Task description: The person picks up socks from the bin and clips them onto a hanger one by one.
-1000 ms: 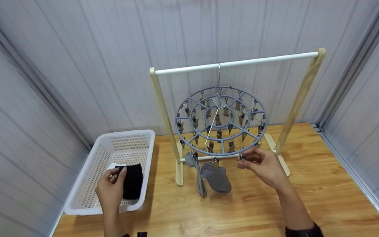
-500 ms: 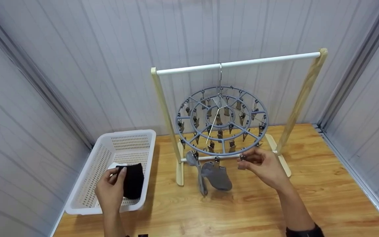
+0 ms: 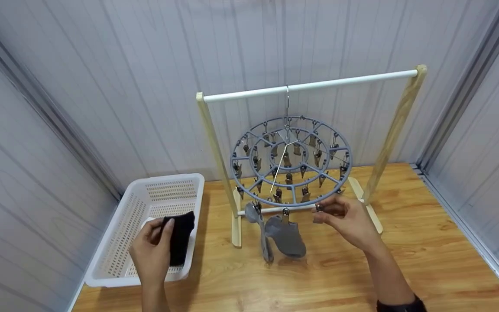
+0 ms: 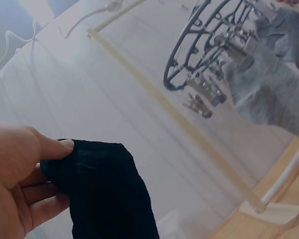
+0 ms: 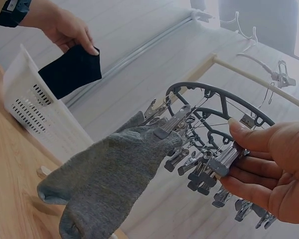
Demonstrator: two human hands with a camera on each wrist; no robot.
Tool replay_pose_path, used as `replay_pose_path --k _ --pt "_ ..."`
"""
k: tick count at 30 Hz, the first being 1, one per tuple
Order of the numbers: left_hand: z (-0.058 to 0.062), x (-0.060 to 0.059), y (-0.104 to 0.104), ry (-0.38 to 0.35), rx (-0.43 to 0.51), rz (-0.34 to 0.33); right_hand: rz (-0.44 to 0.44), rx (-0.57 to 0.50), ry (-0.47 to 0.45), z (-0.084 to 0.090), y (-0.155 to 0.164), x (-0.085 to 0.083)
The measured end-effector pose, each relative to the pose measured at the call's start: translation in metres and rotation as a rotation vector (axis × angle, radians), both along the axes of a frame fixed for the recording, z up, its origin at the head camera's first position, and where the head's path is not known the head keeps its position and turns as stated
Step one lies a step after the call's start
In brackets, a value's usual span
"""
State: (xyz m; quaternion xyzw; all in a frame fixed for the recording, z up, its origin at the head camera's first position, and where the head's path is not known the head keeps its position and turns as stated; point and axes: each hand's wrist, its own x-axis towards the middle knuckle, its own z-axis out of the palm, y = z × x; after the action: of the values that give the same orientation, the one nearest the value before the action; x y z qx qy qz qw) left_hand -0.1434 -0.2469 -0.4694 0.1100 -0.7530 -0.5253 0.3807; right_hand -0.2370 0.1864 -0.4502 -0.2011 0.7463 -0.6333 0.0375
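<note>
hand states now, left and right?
Left hand: grips black sock over basket.
Right hand: pinches clip on round hanger.

Wooden table top [image 3: 405, 251], light honey-coloured planks with visible grain, set into a corner of pale panelled walls and bordered along its right edge by a grey metal strip. Standing directly on it: one white perforated plastic basket [image 3: 115, 260] at the left, near the front edge, close against the left wall; one light wooden drying rack [image 3: 219, 151] at centre, resting on two flat feet, the left foot just beside the basket, the right foot well apart towards the right, with a white lower crossbar between the uprights and a white rail on top.
</note>
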Motion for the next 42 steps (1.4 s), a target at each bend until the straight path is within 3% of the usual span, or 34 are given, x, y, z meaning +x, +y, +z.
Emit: replay_pose_path --k 19,28,34,42 --pt "-0.001 -0.009 0.076 0.044 0.012 -0.269 0.001 -0.012 -0.023 0.001 -0.001 0.0" --pt "-0.004 -0.01 0.104 0.01 0.067 -0.456 0.011 -0.041 -0.024 0.0 -0.001 0.002" --pt "-0.005 -0.01 0.117 -0.012 0.057 -0.499 0.031 -0.085 -0.022 0.001 -0.002 0.004" --pt "-0.007 -0.011 0.131 -0.039 0.059 -0.555 0.003 -0.064 -0.031 0.002 -0.005 0.005"
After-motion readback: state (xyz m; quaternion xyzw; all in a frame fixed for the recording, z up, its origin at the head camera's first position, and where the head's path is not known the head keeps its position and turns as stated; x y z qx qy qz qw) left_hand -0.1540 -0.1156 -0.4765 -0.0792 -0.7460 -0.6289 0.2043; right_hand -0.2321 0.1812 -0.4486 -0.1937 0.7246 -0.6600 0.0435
